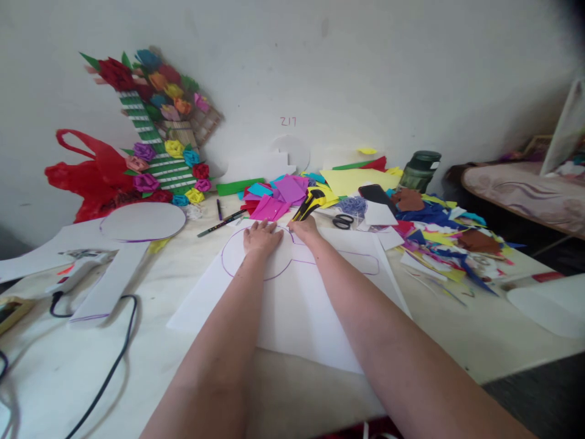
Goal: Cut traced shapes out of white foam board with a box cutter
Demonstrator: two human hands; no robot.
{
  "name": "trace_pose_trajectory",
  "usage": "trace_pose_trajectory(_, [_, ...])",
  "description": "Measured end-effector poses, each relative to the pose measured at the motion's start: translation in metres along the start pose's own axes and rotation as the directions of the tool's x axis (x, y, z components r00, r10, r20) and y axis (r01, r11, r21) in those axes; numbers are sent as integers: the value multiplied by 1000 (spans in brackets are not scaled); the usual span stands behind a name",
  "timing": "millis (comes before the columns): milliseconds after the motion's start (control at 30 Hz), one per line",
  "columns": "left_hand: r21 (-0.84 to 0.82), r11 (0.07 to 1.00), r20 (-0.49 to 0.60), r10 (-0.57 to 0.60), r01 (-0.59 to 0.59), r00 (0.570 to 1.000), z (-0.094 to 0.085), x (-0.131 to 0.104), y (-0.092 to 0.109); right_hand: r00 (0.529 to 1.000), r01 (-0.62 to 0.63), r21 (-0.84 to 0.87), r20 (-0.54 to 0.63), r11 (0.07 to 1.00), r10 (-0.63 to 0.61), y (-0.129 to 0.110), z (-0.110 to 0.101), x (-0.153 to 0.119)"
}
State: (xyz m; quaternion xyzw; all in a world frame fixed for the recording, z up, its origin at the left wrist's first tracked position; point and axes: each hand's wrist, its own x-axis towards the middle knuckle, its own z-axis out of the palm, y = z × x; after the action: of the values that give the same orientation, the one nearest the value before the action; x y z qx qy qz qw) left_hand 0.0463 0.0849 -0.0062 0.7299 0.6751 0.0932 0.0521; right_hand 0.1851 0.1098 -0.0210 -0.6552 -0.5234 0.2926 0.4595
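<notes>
A large white sheet (301,323) lies on the table in front of me, with a purple outline of a circle and a long handle drawn on it. My left hand (262,238) rests flat on the drawn circle, fingers spread. In my right hand (304,228) is a yellow and black utility knife (309,204), gripped with its lower end toward the outline where circle and handle meet. The blade tip is too small to make out. Black-handled scissors (342,221) lie just to the right of that hand.
Left of the sheet lie a white paddle-shaped cutout (142,222), a glue gun (80,271) and its black cord (112,372). Pens (222,224) and coloured paper pieces (290,189) sit behind. Paper scraps (452,235) and a green bottle (419,171) stand right; flower crafts (159,158) lean on the wall.
</notes>
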Motion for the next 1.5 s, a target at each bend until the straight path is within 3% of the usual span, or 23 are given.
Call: trace_pose_trajectory(1500, [4,1000,19,-5,5,1000,-1,0,0,1000,-14,9,1,1000,14,0,-2,-3])
